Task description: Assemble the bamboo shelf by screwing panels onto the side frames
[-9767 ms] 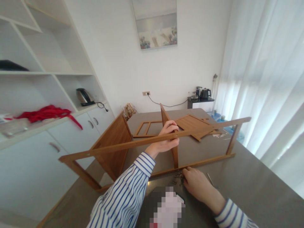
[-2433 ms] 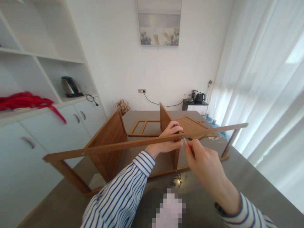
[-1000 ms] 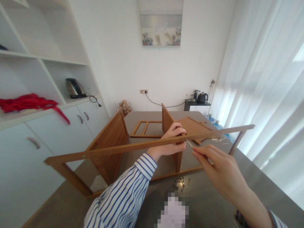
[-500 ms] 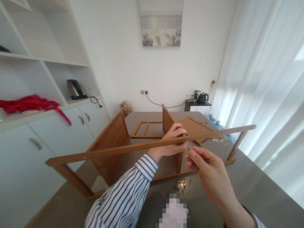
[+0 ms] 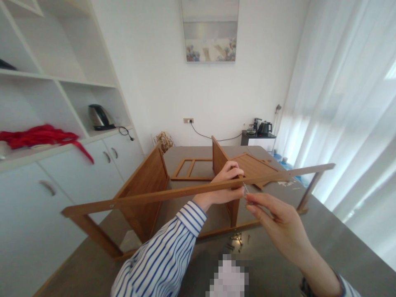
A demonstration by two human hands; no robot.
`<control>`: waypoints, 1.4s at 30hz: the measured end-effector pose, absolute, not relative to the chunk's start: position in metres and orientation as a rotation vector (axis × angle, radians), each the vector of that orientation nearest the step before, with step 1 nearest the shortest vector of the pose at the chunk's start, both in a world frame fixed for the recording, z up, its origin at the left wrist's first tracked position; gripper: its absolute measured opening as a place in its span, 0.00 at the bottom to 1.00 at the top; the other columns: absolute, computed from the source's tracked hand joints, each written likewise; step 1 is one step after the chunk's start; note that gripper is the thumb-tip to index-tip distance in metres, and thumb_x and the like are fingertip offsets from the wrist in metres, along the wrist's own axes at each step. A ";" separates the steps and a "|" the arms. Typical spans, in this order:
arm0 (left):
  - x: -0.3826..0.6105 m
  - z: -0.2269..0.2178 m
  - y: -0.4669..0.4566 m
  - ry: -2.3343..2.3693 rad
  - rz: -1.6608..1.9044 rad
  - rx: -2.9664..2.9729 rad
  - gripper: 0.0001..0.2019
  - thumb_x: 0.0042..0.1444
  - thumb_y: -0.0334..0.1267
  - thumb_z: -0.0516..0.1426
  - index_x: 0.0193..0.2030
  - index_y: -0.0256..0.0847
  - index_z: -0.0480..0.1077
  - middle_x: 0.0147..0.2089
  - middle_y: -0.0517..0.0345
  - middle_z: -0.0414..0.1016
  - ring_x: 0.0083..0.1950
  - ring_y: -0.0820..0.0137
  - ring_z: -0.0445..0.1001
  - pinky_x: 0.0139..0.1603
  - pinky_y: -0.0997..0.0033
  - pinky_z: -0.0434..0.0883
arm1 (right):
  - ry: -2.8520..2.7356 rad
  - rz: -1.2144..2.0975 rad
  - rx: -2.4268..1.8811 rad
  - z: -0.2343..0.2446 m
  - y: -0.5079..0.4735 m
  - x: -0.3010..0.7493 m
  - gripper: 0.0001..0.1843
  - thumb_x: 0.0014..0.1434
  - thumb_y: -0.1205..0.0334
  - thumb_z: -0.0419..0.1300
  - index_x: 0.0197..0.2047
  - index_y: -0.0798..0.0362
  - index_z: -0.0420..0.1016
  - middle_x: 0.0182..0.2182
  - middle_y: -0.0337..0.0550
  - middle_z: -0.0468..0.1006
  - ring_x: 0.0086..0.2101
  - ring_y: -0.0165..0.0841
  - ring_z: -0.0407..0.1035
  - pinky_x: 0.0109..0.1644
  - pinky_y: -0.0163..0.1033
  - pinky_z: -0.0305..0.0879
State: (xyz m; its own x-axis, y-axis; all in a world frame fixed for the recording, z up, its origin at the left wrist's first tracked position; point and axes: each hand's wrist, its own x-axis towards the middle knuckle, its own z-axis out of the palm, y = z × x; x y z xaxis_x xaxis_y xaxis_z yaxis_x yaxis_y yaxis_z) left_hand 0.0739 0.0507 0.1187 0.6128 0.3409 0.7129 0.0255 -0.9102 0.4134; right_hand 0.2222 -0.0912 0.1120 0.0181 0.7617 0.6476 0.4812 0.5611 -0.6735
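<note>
A wooden frame (image 5: 185,191) stands on its long side on the grey table, its upper rail crossing in front of me. Two slatted wooden panels, a left panel (image 5: 142,194) and a middle panel (image 5: 218,154), stand behind it and meet its rails. My left hand (image 5: 227,181) reaches behind the upper rail and is closed around the middle panel's top edge at the joint. My right hand (image 5: 275,218) pinches a thin metal hex key (image 5: 246,189) against the rail's front at that joint. The key's tip and the fastener there are too small to make out.
Several loose bolts (image 5: 237,239) lie on the table (image 5: 266,264) below the frame. Farther back are a small wooden frame (image 5: 192,169) and a slatted wooden panel (image 5: 250,165). White cabinets (image 5: 71,185) line the left side; a curtain (image 5: 346,103) hangs at right.
The fingers of my right hand have shifted round the hex key, from curled to more stretched out. My left hand and the wooden frame hold their places.
</note>
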 end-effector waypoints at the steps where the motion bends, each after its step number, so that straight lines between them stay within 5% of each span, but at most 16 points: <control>1: 0.074 0.119 0.051 0.298 1.206 2.478 0.11 0.48 0.30 0.60 0.38 0.41 0.64 0.46 0.54 0.61 0.48 0.67 0.66 0.54 0.63 0.68 | -1.714 0.165 -1.053 0.114 -0.090 0.226 0.11 0.62 0.60 0.60 0.46 0.47 0.80 0.42 0.44 0.82 0.41 0.35 0.77 0.46 0.40 0.76; 9: 0.074 0.117 0.051 0.296 1.209 2.485 0.12 0.47 0.29 0.60 0.38 0.42 0.64 0.46 0.55 0.61 0.49 0.67 0.66 0.54 0.63 0.68 | -1.943 -0.403 -0.927 0.122 -0.084 0.238 0.12 0.63 0.68 0.56 0.49 0.50 0.75 0.40 0.48 0.80 0.39 0.35 0.75 0.44 0.41 0.74; 16: 0.073 0.120 0.048 0.280 1.205 2.481 0.12 0.47 0.28 0.60 0.38 0.41 0.64 0.45 0.55 0.60 0.46 0.69 0.65 0.52 0.65 0.68 | -1.703 -0.128 -1.097 0.112 -0.091 0.217 0.07 0.64 0.64 0.56 0.44 0.50 0.73 0.36 0.43 0.81 0.35 0.32 0.76 0.39 0.35 0.73; 24: 0.075 0.121 0.047 0.319 1.193 2.464 0.12 0.45 0.26 0.58 0.37 0.41 0.64 0.45 0.55 0.60 0.47 0.69 0.66 0.53 0.65 0.68 | -1.453 0.249 -1.092 0.102 -0.090 0.211 0.12 0.64 0.58 0.57 0.51 0.48 0.67 0.36 0.43 0.80 0.37 0.33 0.77 0.40 0.37 0.75; 35: 0.074 0.120 0.050 0.301 1.197 2.494 0.11 0.46 0.27 0.57 0.37 0.41 0.63 0.46 0.54 0.60 0.49 0.68 0.65 0.55 0.64 0.67 | -1.297 0.546 -1.097 0.110 -0.100 0.205 0.09 0.63 0.53 0.59 0.40 0.50 0.70 0.35 0.43 0.82 0.38 0.32 0.78 0.42 0.35 0.74; 42: 0.074 0.119 0.049 0.291 1.204 2.487 0.12 0.46 0.27 0.57 0.38 0.41 0.63 0.46 0.54 0.60 0.48 0.68 0.65 0.54 0.65 0.67 | -1.623 0.143 -1.240 0.120 -0.100 0.219 0.08 0.66 0.59 0.56 0.49 0.46 0.69 0.36 0.37 0.82 0.36 0.30 0.77 0.35 0.31 0.72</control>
